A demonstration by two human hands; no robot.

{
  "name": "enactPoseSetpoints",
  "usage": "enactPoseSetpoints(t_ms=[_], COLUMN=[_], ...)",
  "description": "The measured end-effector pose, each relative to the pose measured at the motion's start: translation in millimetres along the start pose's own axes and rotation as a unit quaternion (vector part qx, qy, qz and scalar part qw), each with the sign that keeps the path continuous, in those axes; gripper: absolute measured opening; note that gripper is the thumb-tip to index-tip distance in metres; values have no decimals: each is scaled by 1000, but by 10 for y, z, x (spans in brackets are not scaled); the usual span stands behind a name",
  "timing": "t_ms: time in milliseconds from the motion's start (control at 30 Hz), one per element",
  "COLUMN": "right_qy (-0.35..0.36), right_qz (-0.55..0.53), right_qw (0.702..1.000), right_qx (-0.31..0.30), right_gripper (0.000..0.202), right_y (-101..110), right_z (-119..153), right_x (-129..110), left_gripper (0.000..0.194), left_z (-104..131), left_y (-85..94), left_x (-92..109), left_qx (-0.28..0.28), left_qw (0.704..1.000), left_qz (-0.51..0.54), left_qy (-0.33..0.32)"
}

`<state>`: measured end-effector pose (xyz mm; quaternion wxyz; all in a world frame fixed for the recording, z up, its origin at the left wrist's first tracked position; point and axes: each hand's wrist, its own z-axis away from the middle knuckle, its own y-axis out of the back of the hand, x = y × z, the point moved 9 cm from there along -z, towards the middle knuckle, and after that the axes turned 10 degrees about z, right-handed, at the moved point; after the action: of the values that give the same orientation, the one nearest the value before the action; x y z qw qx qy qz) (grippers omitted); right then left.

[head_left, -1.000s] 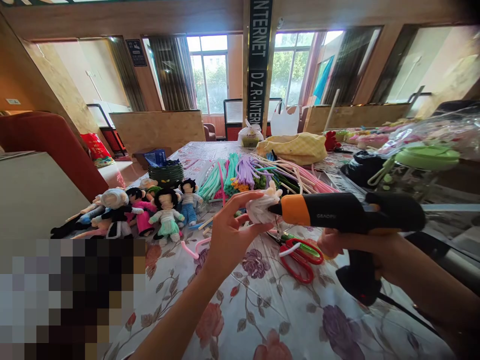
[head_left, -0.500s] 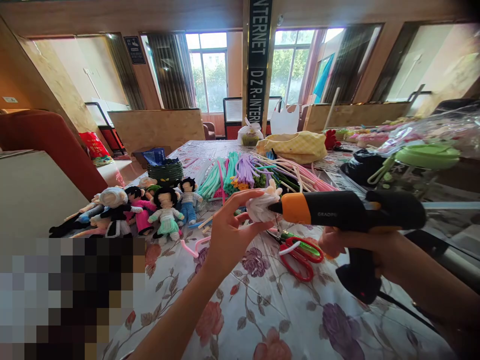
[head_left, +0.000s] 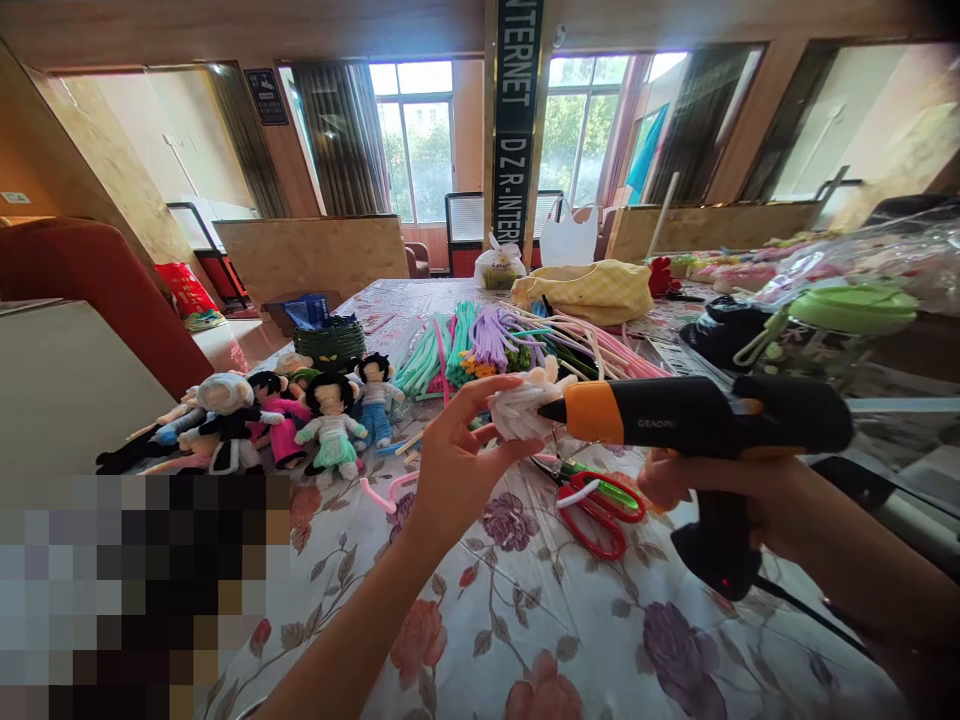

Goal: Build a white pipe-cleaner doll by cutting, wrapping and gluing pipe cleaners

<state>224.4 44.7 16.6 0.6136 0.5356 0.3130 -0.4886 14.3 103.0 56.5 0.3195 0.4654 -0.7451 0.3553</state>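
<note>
So, clock face centred on the white chenille-stem piece (head_left: 517,414): it's up off the table, pinched between the thumb and fingers of the left hand (head_left: 459,465), with some peachy-white nubs poking out the top. Coming in from 3 o'clock is a black and orange hot glue gun (head_left: 667,415), nozzle pointed left and right up at the piece. Can't tell if the tip's actually touching. The right hand (head_left: 757,492) has its fingers wrapped around the grip; can't tell if the trigger's squeezed.

Red-handled scissors (head_left: 616,548) lie between 4 and 5 o'clock, on the floral tablecloth (head_left: 472,640). There's a bent pink chenille stem (head_left: 379,496) at 8, a bunch of little fuzzy dolls (head_left: 332,428) at 9, and a dark green basket (head_left: 330,343) around 10. Bundles of colourful chenille stems (head_left: 491,340) sit at 12, with a yellow checked pouch (head_left: 585,292) behind them toward 1.
</note>
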Motion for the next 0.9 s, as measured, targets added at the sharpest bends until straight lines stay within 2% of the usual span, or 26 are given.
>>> enactPoseSetpoints(t_ms=[200, 700, 900], right_qy=[20, 4, 39], right_qz=[13, 11, 24], right_qw=[1000, 1000, 999], right_qx=[-4, 10, -5], right_gripper=[10, 15, 13], right_y=[-4, 34, 11], right_z=[15, 7, 18], right_x=[-80, -27, -128], left_gripper=[45, 45, 46], left_z=[-9, -7, -6], left_y=[6, -4, 0], left_x=[-4, 18, 16], left_qx=[3, 4, 11], left_qw=[1000, 1000, 999], left_qz=[7, 29, 47], left_qy=[1, -2, 6])
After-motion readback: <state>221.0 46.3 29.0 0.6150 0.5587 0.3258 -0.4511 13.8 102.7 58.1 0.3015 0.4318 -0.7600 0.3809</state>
